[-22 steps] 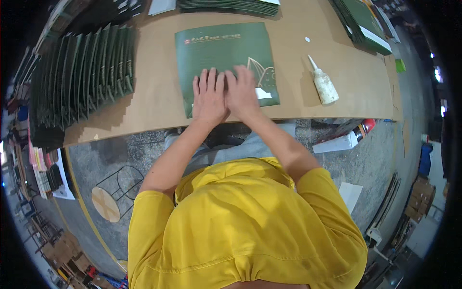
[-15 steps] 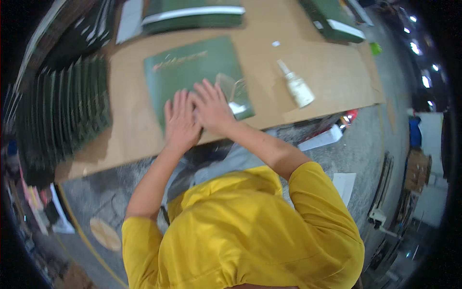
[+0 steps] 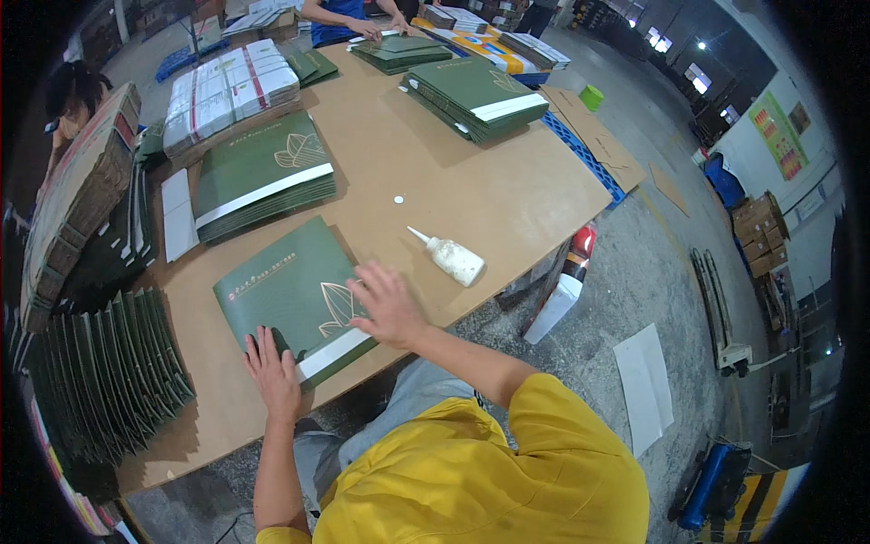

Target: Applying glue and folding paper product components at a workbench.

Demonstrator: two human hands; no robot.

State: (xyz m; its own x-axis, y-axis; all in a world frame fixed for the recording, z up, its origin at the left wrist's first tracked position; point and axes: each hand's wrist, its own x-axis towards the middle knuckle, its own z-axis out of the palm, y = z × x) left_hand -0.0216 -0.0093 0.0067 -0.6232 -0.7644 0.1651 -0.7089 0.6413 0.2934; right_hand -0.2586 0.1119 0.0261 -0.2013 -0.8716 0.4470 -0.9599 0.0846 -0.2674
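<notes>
A green folder (image 3: 285,281) with gold lettering, a gold leaf outline and a white strip along its near edge lies on the table in front of me. My left hand (image 3: 274,374) rests at its near left corner, fingers stretched out. On its right edge lies my right hand (image 3: 391,308), fingers spread, beside the leaf outline. Neither hand grips anything. To the right a white squeeze bottle (image 3: 456,261) with a thin nozzle lies on its side. A small white piece (image 3: 399,199) lies beyond it.
Green folder stacks stand behind (image 3: 263,172) and at the far right (image 3: 480,95). Upright green folders (image 3: 109,372) fan out at the left. Strapped bundles (image 3: 231,95) stand at the back left. A person in blue (image 3: 340,18) handles folders across the table (image 3: 535,199).
My hands have moved apart: the left to the folder's near left corner, the right to its right edge. The view has swung to show more of the far table.
</notes>
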